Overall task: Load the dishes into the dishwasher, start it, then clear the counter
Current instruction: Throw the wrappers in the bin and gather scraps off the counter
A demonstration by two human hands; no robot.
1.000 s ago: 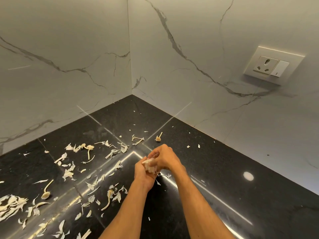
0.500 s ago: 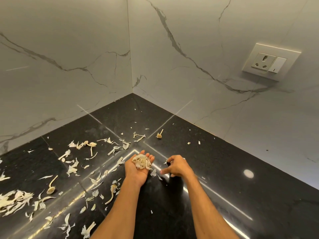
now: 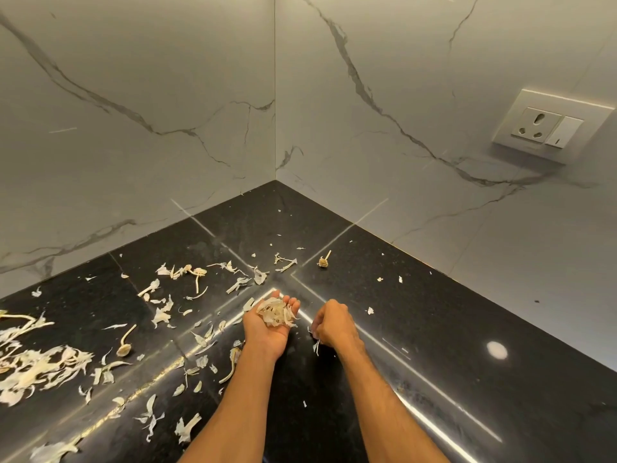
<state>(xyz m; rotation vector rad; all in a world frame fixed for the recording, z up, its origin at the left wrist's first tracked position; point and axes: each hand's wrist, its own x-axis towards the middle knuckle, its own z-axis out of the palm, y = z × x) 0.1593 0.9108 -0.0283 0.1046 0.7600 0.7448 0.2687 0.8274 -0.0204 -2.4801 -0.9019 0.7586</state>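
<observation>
One peel scrap [image 3: 316, 346] is being pinched in the curled right hand [image 3: 331, 324]. The peel pile [image 3: 275, 315] is being cradled just leftward on the left hand [image 3: 266, 336], fingers relaxed.

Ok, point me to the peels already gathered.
Head view, centre: the gathered peels lie in the upturned left hand, just left of the right hand.

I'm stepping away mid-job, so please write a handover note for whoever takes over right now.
Left hand: palm up, cupping a wad of peels.
Right hand: pinches a scrap just above the counter.
Done: one handful gathered; earlier steps cannot be judged from here.
Left: peels strewn over the counter's left side, the heap at the left edge, a stem near the corner.
</observation>
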